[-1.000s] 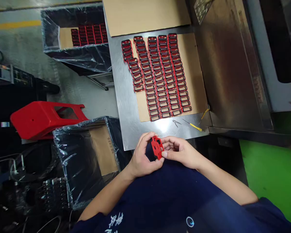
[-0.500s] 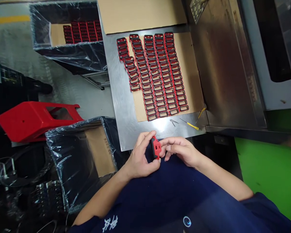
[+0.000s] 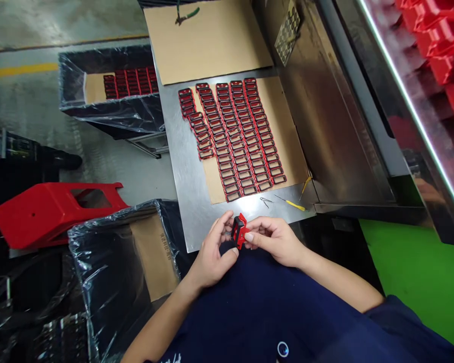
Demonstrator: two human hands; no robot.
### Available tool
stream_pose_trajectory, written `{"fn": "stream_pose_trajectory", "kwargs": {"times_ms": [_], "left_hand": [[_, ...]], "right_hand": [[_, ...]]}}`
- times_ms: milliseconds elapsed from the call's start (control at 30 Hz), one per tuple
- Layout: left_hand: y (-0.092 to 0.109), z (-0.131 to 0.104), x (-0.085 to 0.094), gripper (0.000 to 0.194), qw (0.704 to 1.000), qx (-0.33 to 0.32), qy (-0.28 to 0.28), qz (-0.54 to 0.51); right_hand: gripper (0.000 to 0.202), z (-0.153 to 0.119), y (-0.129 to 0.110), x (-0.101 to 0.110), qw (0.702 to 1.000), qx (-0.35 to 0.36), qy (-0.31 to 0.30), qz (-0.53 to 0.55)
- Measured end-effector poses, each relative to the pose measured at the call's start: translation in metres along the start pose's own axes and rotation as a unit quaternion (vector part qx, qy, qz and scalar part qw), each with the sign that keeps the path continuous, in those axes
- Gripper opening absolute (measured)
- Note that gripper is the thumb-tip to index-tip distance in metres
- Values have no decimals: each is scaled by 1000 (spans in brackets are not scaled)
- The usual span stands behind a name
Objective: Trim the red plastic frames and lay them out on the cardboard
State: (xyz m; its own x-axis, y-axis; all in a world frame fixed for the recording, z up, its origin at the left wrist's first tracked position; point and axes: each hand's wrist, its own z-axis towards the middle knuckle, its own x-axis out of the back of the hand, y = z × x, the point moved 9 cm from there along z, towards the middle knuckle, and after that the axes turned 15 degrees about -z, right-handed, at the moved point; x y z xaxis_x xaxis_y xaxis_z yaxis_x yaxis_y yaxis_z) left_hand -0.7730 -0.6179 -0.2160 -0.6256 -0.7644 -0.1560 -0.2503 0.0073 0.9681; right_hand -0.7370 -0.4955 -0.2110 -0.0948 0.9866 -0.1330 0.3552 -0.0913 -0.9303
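Rows of frames on cardboard sheet

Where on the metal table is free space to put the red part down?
A bare steel strip runs left of the cardboard sheet, and another lies between the rows of red frames and the hands holding the red part. Small tools crowd its right end. The upper cardboard is mostly bare.

My fingers are covering the lower edge of the red and black part, so its full outline is not showing. The red bins are running off the right edge and blurring. The small metal tool is too tiny to identify. The green-handled pliers are being cut by the top edge.
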Motion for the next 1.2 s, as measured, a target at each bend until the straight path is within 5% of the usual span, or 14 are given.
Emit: {"fn": "stream_pose_trajectory", "kwargs": {"times_ms": [200,567,800,1067,1200], "left_hand": [[3,6,-3,43,993,99,14,-56],[1,12,-6,66,992,112,33,-51],[-11,3,-1,65,980,81,46,-174],[18,1,-5,88,997,63,52,5],[29,5,-6,81,995,38,75,55]], "right_hand": [[25,-5,-16,10,985,72,44,-149],[17,-14,-41,9,920,215,77,-318],[20,-18,-48,3,885,272,79,-370],[19,-22,-51,5,863,317,100,-381],[19,-21,-49,4,858,323,97,-386]]}}
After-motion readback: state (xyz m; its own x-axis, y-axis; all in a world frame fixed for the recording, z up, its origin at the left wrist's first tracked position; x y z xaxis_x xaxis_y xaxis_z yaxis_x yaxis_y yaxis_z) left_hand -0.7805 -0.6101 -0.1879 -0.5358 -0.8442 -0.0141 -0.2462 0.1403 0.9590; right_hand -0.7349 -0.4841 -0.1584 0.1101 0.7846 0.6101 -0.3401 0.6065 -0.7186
